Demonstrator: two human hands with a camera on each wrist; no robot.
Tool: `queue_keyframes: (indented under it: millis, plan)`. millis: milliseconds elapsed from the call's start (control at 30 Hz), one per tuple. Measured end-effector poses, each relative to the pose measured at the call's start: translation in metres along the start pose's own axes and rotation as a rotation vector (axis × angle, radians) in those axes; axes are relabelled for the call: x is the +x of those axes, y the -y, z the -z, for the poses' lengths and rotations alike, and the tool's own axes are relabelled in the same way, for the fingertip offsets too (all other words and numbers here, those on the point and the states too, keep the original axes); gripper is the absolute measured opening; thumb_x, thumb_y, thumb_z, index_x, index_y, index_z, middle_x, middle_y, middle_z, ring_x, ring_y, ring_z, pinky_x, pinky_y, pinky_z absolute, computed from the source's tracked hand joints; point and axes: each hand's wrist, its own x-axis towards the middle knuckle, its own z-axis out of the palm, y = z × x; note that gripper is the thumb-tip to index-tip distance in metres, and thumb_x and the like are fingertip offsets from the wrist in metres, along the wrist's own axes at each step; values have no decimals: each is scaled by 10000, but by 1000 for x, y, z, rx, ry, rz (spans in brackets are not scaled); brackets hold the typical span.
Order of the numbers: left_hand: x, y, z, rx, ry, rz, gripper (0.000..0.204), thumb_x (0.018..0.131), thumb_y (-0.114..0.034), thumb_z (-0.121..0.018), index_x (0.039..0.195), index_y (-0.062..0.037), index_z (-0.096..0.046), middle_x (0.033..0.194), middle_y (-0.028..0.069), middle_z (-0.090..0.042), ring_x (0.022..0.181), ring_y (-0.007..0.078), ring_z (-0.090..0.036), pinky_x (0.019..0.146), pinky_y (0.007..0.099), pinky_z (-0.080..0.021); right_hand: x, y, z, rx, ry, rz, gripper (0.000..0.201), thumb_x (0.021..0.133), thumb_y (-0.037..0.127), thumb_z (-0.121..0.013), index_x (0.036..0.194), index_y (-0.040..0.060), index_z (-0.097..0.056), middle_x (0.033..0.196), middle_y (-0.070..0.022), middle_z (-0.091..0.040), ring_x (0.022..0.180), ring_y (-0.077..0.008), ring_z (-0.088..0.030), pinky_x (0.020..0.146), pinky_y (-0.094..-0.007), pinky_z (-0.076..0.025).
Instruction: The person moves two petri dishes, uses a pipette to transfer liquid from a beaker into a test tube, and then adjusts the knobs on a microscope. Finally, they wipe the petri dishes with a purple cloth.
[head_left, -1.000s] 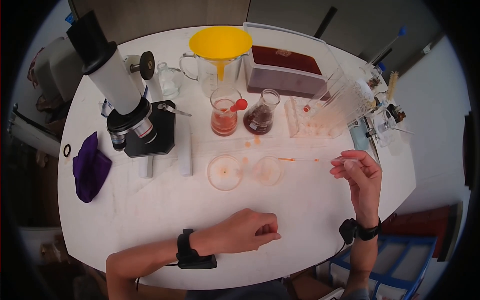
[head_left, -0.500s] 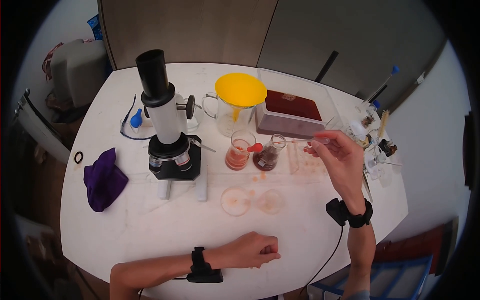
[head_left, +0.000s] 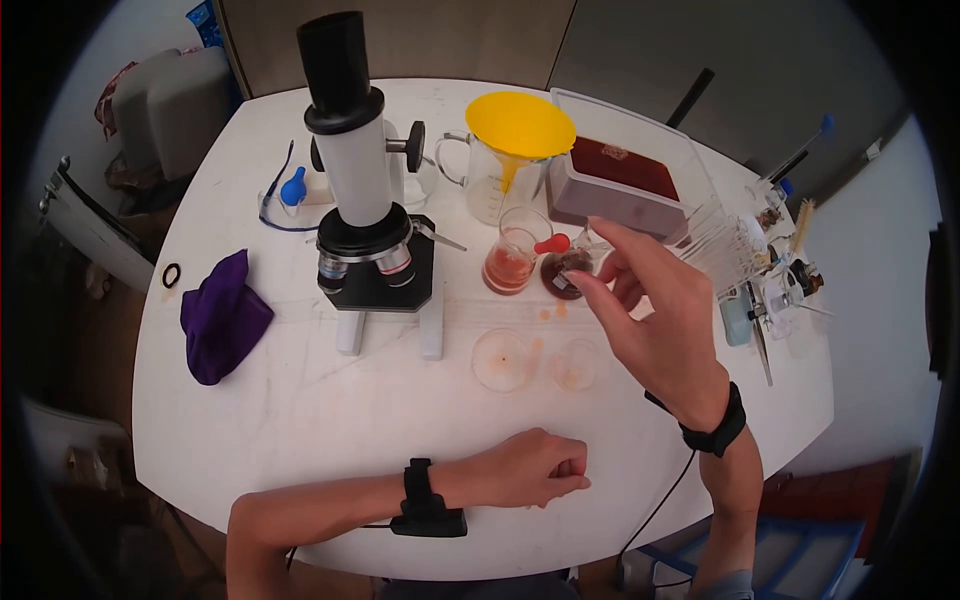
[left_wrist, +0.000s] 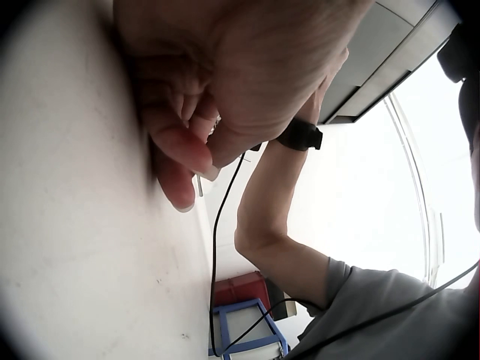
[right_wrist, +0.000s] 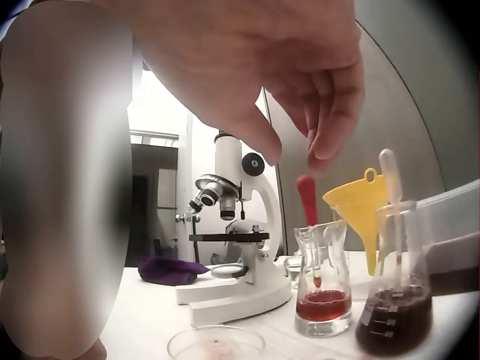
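Note:
My right hand (head_left: 660, 325) hangs over the table beside the flask of dark liquid (head_left: 558, 283), thumb and forefinger apart. In the right wrist view the hand (right_wrist: 255, 67) holds nothing, its fingertips just above the red bulb (right_wrist: 307, 199) of a dropper in the glass of red liquid (right_wrist: 322, 307). A pipette with a whitish bulb (right_wrist: 391, 176) stands in the dark flask. My left hand (head_left: 520, 468) rests on the table with loosely curled fingers; the left wrist view shows nothing held in this hand (left_wrist: 225, 90). Two shallow dishes (head_left: 500, 360) lie in front of the flasks.
The microscope (head_left: 362, 170) stands left of the glassware, a purple cloth (head_left: 225, 320) farther left. Behind are a jug with a yellow funnel (head_left: 520, 125) and a tub of dark red material (head_left: 625, 170). Tubes and small bottles crowd the right; a blue bulb (head_left: 293, 188) lies behind the microscope.
My right hand has moved left from beyond the dishes to the flasks and let go of the pipette, which now stands in the dark flask. The head view has shifted; my left hand stays resting.

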Motion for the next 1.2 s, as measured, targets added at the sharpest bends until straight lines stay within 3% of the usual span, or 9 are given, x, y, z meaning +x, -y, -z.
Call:
queue_keyframes:
  millis: [100,267,367,433,467,667,900,1200]
  plan:
    - [0,-2,1,9,1,20,228,1018,-210,-642,924,-5,-615,697,52,-656,574,126,-646,519,286,-505,11,-12,-27,66,59,-61,454,832,17,-808,1258,-23,-655,830,-119,-707,605,-146,-629,582,-260,-516]
    - [-1,-2,1,-1,1,10,228,1020,-210,-637,925,-4,-616,698,56,-657,577,124,-645,521,283,-505,20,-27,-42,187,122,-66,260,868,-2,-750,1116,-57,-698,835,-135,-725,621,-143,-655,587,-261,-525]
    - [-1,-1,1,-10,-1,10,229,1020,-210,-636,926,-2,-616,699,60,-658,579,127,-646,524,286,-504,17,-19,-31,253,71,-120,179,885,0,-743,1052,-58,-716,815,-105,-725,628,-118,-658,581,-242,-526]
    - [0,1,0,-18,-3,9,230,1019,-209,-635,926,-1,-616,700,63,-658,580,128,-647,525,289,-504,14,-14,-20,313,-40,-186,135,872,4,-741,989,-54,-709,788,-120,-718,657,-147,-681,615,-259,-543]
    - [0,1,0,-18,0,9,229,1018,-207,-637,925,2,-616,701,64,-660,578,130,-648,527,291,-503,12,-13,-14,332,-36,-227,126,882,0,-747,991,-50,-711,798,-88,-725,677,-102,-687,615,-224,-544]
    - [-1,-1,1,-10,5,14,227,1016,-203,-636,927,5,-620,704,69,-665,565,137,-648,530,295,-500,-1,-10,2,546,-62,-416,165,929,33,-736,1077,-35,-712,860,-62,-730,704,-87,-696,599,-205,-537]
    - [0,0,1,-3,6,10,229,1017,-207,-640,930,4,-624,693,69,-666,560,137,-651,531,294,-494,-9,-13,-2,557,-112,-380,185,941,29,-726,1112,-38,-706,885,-63,-728,702,-88,-690,600,-203,-538]
    - [0,-1,0,1,-9,-2,225,1017,-209,-643,924,-6,-623,671,58,-661,559,133,-648,535,291,-494,-19,-14,21,686,-195,-463,196,945,-11,-704,1127,-80,-691,893,-127,-733,703,-129,-698,617,-229,-556]
